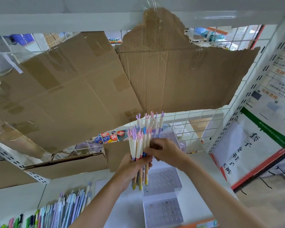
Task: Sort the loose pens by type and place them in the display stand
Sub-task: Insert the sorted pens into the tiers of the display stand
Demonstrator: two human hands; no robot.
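Observation:
My left hand (133, 167) grips an upright bunch of cream pens (139, 145) with pastel antler-shaped tops. My right hand (163, 151) reaches in from the right and pinches one pen of that bunch near its middle. Behind the hands, several more antler pens (152, 123) stand in the rear tier of a clear acrylic display stand (163, 180). The stand's lower tiers show rows of round holes with nothing in them. A row of other pastel pens (64, 209) lies at the lower left.
Taped cardboard sheets (89, 83) cover the wire grid behind the white shelf (15, 198). An open cardboard box (64, 163) sits at the left. A slotted upright and printed posters (247, 145) stand at the right. Above hangs another shelf board.

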